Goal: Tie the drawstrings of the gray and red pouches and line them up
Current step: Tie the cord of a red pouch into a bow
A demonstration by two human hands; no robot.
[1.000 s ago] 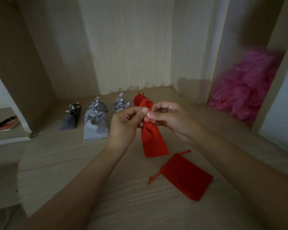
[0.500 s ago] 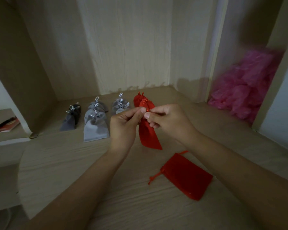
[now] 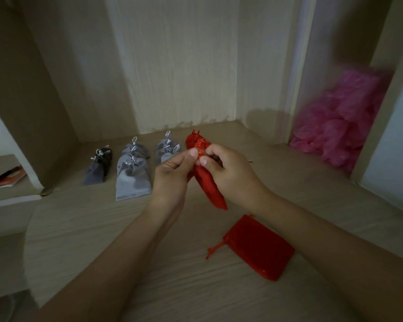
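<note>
Head camera looks down on a pale wooden shelf (image 3: 91,240), with a blurred pink heap (image 3: 340,122) at two o'clock. Your left hand (image 3: 172,177) and right hand (image 3: 233,173) meet mid-frame. On each, thumb and forefinger are pinched on the gathered neck of the held red pouch (image 3: 209,187), and the other fingers are curled in. The pouch body hangs toward six o'clock; you cannot tell whether its tip touches the wood. At ten o'clock from your hands, gray pouches (image 3: 132,182) with knotted silver strings sit in short files. The flat red pouch (image 3: 258,249) lies at five o'clock, apart from your hands, its string trailing loose. A tied red pouch (image 3: 191,140) sits at twelve o'clock, beside the gray ones. Darker pouches (image 3: 94,175) end the row toward nine o'clock.
</note>
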